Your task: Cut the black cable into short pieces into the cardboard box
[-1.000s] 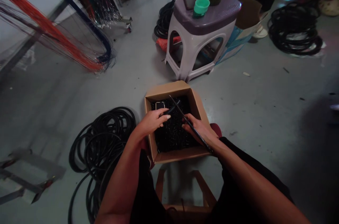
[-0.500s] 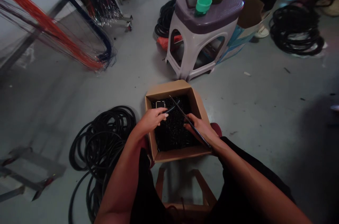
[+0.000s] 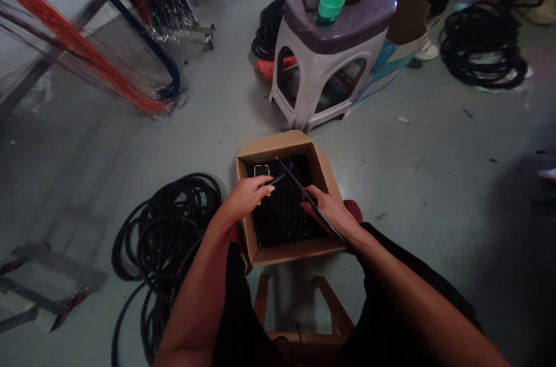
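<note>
The left hand (image 3: pixel 245 196), fingers curled, pinches a short black ribbed tube (image 3: pixel 278 179) and the right hand (image 3: pixel 328 210) closes around a long thin black rod (image 3: pixel 295 181) above an open brown cardboard box (image 3: pixel 278 144) of loose black pieces (image 3: pixel 282 216), where a loosened grip could drop either among them.

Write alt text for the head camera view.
The left hand grips a short black ribbed tube and the right hand a longer one over a cardboard box of small black pieces. Coiled black cable lies on the floor beside it, and a purple-topped white plastic stool stands ahead.
</note>
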Demonstrator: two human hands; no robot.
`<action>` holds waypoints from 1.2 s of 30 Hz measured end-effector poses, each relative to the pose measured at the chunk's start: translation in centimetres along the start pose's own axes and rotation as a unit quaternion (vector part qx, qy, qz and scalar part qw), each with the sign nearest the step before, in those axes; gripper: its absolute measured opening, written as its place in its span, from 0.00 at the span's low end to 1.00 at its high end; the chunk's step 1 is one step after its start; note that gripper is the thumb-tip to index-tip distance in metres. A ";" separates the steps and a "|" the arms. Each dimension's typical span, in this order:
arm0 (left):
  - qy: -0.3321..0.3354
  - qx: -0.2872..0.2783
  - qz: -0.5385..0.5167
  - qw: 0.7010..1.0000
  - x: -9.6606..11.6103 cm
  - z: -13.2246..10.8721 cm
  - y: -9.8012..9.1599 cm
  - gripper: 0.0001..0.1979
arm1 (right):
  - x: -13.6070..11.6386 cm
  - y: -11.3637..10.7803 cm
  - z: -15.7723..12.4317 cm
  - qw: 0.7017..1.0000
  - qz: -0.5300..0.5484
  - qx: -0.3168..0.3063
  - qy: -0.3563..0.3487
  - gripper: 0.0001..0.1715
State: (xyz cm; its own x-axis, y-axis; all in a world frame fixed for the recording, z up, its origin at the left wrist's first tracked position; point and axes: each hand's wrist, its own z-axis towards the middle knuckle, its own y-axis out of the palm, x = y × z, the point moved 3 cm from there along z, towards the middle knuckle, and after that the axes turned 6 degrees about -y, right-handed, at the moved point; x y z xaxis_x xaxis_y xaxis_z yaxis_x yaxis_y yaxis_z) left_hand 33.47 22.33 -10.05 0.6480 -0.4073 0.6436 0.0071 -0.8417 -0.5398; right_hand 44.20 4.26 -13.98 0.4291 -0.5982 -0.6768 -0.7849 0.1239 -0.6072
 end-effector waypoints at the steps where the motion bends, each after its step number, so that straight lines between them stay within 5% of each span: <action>1: 0.003 -0.003 0.001 1.000 0.0 0.0 0.0 0.22 | 0.1 0.0 0.0 1.000 -0.004 0.001 -0.005 0.12; 24: 0.009 -0.075 0.113 0.991 -0.7 0.4 1.2 0.16 | 0.3 0.7 -1.3 0.987 -0.137 -0.077 0.014 0.06; 36: -0.007 -0.080 0.231 0.970 -2.0 1.4 2.1 0.16 | 2.7 3.3 -1.4 0.988 -0.118 -0.102 0.001 0.06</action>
State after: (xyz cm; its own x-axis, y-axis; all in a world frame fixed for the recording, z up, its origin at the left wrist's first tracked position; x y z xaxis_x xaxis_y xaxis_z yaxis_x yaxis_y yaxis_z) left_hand 33.26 21.87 -13.20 0.5640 -0.7505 0.3444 -0.4050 -0.6149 -0.6767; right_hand 42.08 1.95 -17.23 0.6095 -0.5930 -0.5261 -0.7375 -0.1808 -0.6507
